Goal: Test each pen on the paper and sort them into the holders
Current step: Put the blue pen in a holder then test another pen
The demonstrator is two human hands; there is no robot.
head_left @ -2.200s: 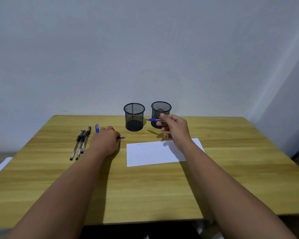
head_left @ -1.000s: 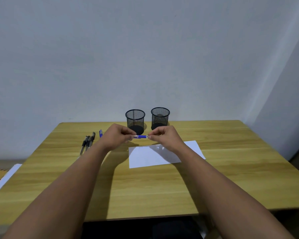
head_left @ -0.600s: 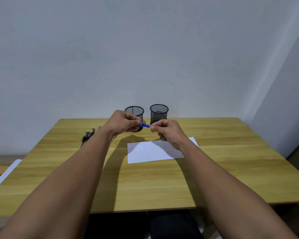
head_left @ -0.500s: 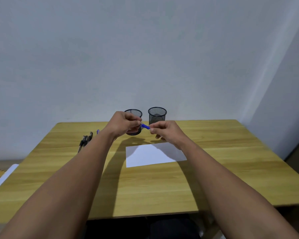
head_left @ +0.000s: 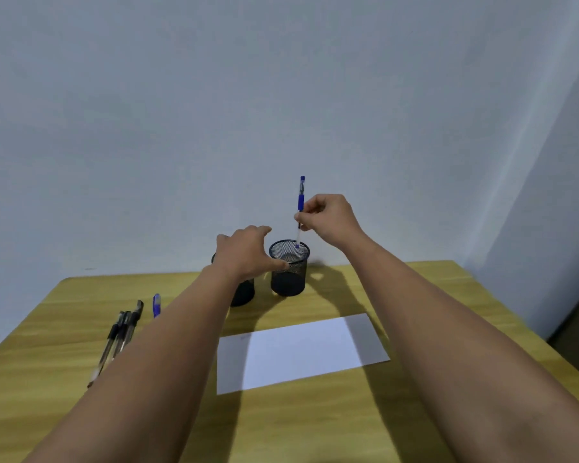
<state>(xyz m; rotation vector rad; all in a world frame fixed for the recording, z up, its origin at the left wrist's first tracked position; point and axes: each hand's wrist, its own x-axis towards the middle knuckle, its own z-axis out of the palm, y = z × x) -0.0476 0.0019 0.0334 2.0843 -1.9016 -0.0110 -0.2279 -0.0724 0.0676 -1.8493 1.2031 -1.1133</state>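
- Blue-capped ballpoint pen with a clear barrel (head_left: 300, 208) hangs upright, pinched partway down its barrel between thumb and fingertips of the right hand (head_left: 328, 219); its lower tip sits right at the rim of the right-hand black wire-mesh holder (head_left: 290, 269), a vertical hold that I judge is meant to let it drop straight in.
- Left hand (head_left: 246, 253) is spread loose and grasps nothing, its fingers by the near side of that holder's rim (perhaps to steady it, though contact is unclear).
- Second black mesh holder (head_left: 244, 294) stands just beside the first, mostly hidden behind the left wrist.
- White sheet of paper (head_left: 301, 352) lies flat on the wooden table (head_left: 315, 422), a faint mark near its far-left corner.
- Several dark pens (head_left: 121, 332) and one blue pen (head_left: 156, 305) wait at the left, probably untested.
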